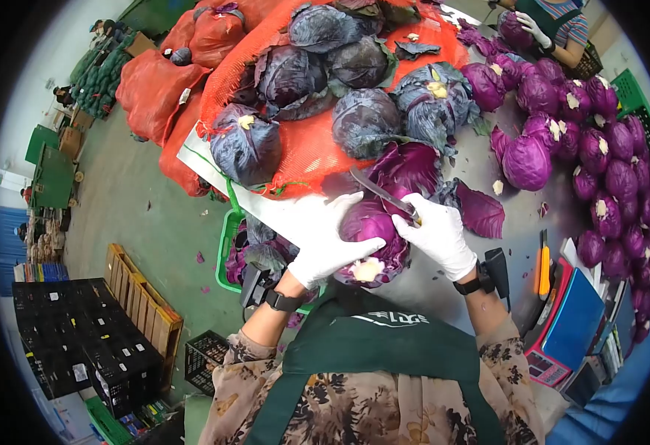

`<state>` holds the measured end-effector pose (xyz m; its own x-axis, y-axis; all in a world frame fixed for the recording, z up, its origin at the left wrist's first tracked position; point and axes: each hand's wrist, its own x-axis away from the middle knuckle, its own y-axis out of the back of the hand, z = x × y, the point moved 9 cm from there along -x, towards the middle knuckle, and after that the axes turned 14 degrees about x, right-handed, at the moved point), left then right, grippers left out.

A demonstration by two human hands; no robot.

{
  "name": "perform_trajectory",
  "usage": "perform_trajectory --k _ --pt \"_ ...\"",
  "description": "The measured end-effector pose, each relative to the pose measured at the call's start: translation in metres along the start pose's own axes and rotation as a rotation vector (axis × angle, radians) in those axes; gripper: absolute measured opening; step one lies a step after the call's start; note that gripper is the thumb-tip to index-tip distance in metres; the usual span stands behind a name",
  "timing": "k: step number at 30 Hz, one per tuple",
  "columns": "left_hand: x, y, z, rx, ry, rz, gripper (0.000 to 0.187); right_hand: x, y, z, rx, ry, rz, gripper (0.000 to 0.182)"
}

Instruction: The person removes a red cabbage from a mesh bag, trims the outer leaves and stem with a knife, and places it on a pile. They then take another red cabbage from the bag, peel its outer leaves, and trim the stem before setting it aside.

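A red cabbage (367,222) with its pale cut stem toward me is in front of my apron, at the table's near edge. My left hand (332,241), in a white glove, grips its left side, with the thumb across the front. In my gloved right hand (440,236) is a knife (379,191), its curved blade pointing up and left over the cabbage; the fingers also touch the cabbage's right side. Loose purple leaves (410,169) lie just beyond it. Another trimmed leaf (480,211) rests to the right.
Untrimmed dark cabbages (365,122) lie on red mesh sacking (302,152). Peeled cabbages (529,162) are piled at the right. A green crate (228,248) of leaves stands below left. An orange-handled tool (544,267) and blue folder (573,315) are at right. Another person's gloved hand (534,30) is at the back.
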<state>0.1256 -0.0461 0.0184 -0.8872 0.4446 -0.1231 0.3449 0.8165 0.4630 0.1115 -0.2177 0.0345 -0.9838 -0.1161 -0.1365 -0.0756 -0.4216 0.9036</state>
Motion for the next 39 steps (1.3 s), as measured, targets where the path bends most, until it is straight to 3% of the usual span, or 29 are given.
perform_trajectory --k 5,8,10,11,14,15,31,34,36,37,38,39 --pt "0.012 0.007 0.011 0.275 0.133 0.006 0.077 -0.004 -0.025 -0.053 -0.207 -0.203 -0.007 0.038" --pt "0.026 0.010 0.017 0.260 0.059 0.020 0.082 0.007 -0.024 -0.069 -0.280 -0.267 -0.021 0.040" --pt "0.028 0.006 0.021 0.364 0.157 0.031 0.086 0.016 -0.014 -0.037 -0.397 -0.100 0.005 0.048" --pt "0.027 0.006 0.022 0.381 0.173 0.028 0.087 0.027 -0.014 -0.022 -0.312 -0.142 0.231 0.055" --pt "0.024 0.005 0.018 0.406 0.183 0.035 0.087 0.043 -0.026 0.001 0.001 0.100 0.116 0.069" --pt "0.024 0.003 0.017 0.409 0.180 0.054 0.087 0.043 -0.031 0.001 0.006 0.084 0.169 0.074" --pt "0.025 0.002 0.024 0.292 0.144 0.053 0.089 0.043 -0.048 0.000 0.080 -0.008 0.227 0.065" --pt "0.026 0.007 0.021 0.143 0.081 0.007 0.090 0.037 -0.061 -0.012 0.140 -0.117 0.334 0.053" --pt "0.028 0.003 0.023 0.302 0.139 0.027 0.090 0.032 -0.047 -0.046 -0.211 -0.082 -0.367 0.038" --pt "0.033 0.003 0.015 0.239 0.071 0.035 0.089 0.023 -0.045 -0.084 -0.245 -0.148 -0.405 0.031" --pt "0.037 0.003 0.007 0.172 -0.003 0.038 0.088 0.024 -0.044 -0.111 -0.445 -0.403 -0.273 0.031" --pt "0.040 -0.001 0.009 0.170 0.027 0.067 0.088 0.016 -0.034 -0.109 -0.410 -0.331 -0.230 0.032"
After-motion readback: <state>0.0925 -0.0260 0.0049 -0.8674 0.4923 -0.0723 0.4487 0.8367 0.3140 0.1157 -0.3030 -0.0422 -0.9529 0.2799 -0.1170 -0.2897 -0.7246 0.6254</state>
